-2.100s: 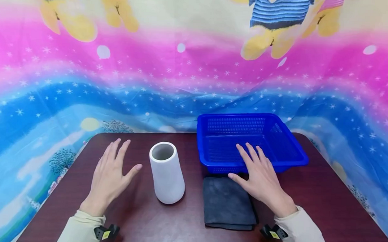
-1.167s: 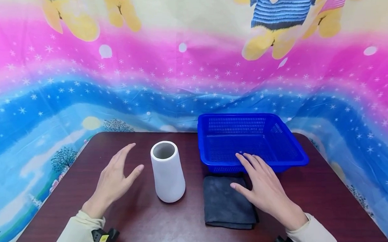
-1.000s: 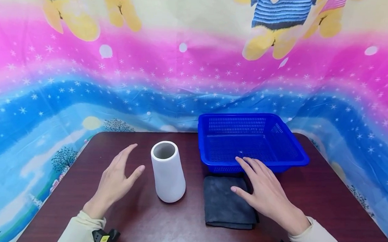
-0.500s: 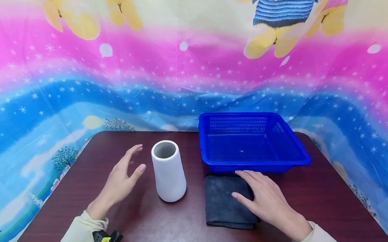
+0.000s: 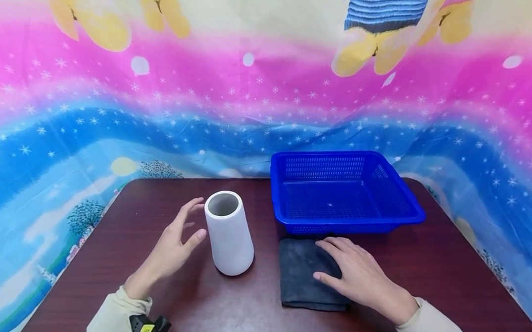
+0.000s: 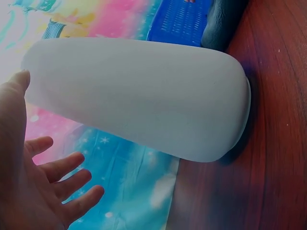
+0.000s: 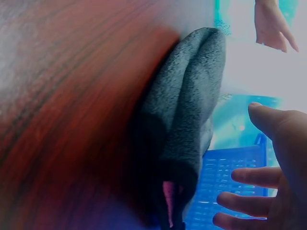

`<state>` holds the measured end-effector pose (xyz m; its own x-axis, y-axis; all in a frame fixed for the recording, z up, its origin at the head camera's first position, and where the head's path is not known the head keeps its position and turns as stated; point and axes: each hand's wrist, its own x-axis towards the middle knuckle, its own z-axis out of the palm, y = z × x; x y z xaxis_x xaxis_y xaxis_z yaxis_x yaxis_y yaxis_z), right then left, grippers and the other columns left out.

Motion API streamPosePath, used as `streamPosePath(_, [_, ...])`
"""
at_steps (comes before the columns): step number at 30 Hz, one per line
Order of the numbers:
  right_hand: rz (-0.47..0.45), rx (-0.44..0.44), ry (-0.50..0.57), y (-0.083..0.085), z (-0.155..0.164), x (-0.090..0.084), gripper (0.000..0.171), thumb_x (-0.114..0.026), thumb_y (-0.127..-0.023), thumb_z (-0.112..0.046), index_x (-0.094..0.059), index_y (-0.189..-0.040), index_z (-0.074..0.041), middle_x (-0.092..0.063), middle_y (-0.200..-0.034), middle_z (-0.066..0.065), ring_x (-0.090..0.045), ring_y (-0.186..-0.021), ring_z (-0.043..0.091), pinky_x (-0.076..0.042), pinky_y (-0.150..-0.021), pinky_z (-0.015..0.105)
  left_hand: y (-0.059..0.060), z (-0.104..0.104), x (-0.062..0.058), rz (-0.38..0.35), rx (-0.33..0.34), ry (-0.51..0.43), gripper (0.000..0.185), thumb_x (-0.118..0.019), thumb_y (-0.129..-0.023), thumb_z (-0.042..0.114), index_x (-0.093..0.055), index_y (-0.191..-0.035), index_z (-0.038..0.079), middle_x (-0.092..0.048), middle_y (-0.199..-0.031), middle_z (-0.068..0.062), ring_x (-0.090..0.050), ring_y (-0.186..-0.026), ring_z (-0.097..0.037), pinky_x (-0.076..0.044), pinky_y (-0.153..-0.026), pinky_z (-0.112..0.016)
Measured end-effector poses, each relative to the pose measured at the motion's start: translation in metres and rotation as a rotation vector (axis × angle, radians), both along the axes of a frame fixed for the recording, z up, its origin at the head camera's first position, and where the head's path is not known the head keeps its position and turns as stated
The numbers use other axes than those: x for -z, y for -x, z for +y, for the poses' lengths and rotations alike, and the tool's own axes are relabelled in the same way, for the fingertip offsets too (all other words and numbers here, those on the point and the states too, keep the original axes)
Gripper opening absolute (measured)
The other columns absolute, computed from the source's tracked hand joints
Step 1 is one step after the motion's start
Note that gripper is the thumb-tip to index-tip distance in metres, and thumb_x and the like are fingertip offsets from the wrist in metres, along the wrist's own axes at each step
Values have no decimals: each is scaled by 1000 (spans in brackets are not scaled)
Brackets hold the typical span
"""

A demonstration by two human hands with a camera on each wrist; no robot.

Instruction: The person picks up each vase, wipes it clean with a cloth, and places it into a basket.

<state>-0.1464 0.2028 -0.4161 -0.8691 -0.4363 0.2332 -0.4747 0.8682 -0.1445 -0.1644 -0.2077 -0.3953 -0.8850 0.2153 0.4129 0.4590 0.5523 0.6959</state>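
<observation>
A white tapered vase [image 5: 230, 238] stands upright on the table, its round mouth facing up. Beside its left side is my left hand [image 5: 169, 251], fingers spread and thumb apart, the fingertips close to the rim. In the left wrist view the vase [image 6: 139, 96] fills the middle, with the palm of the left hand [image 6: 38, 187] turned toward it. A dark grey folded cloth [image 5: 307, 277] lies right of the vase. Over its right part hovers my right hand [image 5: 359, 276], fingers relaxed and slightly bent. From the right wrist, the cloth [image 7: 187, 96] shows thick folded layers below that hand's fingers.
A blue plastic basket [image 5: 344, 221] with perforated walls sits behind the cloth, near the table's back edge. The dark red-brown table [image 5: 259, 319] has rounded back corners. A printed curtain [image 5: 206, 94] hangs around the back and sides.
My left hand has moved right, closer to the vase. My right hand has drawn back from over the basket and lowered toward the cloth. The vase, cloth and basket have stayed put.
</observation>
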Motion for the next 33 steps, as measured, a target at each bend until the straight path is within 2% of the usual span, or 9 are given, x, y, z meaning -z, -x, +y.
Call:
streamPosePath(7, [-68, -35, -17, 1, 3, 6, 72, -73, -84, -60, -58, -142, -19, -58, -143, 9, -52, -136, 36, -47, -105, 56, 0, 4, 0, -78, 41, -14, 78, -71, -92, 24, -28, -157, 27, -48, -152, -14, -51, -137, -36, -46, -106, -59])
streamPosePath(13, [-124, -87, -29, 3, 7, 8, 82, -68, -83, -69, -51, -148, -21, -52, -148, 11, -49, -138, 35, -46, -105, 58, 1, 8, 0, -126, 38, -6, 83, -75, -89, 29, -27, -157, 27, -50, -152, -15, -58, -128, -40, -46, -102, -64])
streamPosePath(17, [-220, -96, -37, 5, 10, 7, 91, -63, -82, -77, -43, -153, -25, -46, -154, 13, -43, -143, 38, -42, -107, 62, 3, 10, -1, -145, 34, 8, 86, -77, -88, 32, -26, -157, 27, -51, -151, -13, -60, -126, -38, -48, -101, -64])
streamPosePath(22, [-357, -107, -58, 8, 12, 6, 100, -61, -78, -82, -33, -158, -29, -34, -162, 17, -32, -149, 43, -36, -110, 68, 5, 12, -2, -161, 44, 6, 88, -78, -87, 33, -26, -157, 30, -53, -149, -11, -61, -125, -35, -47, -101, -62])
streamPosePath(29, [-442, -106, -63, 13, 12, 8, 117, -66, -69, -86, -23, -162, -30, -22, -167, 20, -24, -153, 44, -29, -115, 68, 8, 14, -3, -187, 75, -18, 89, -80, -86, 32, -26, -157, 29, -57, -145, -9, -62, -125, -34, -48, -103, -61])
streamPosePath(33, [-466, -103, -71, 13, 11, 9, 126, -70, -63, -87, -19, -163, -30, -19, -167, 20, -22, -153, 46, -27, -116, 67, 9, 15, -4, -195, 84, -28, 91, -80, -86, 32, -24, -157, 32, -58, -143, -7, -61, -125, -32, -47, -103, -61])
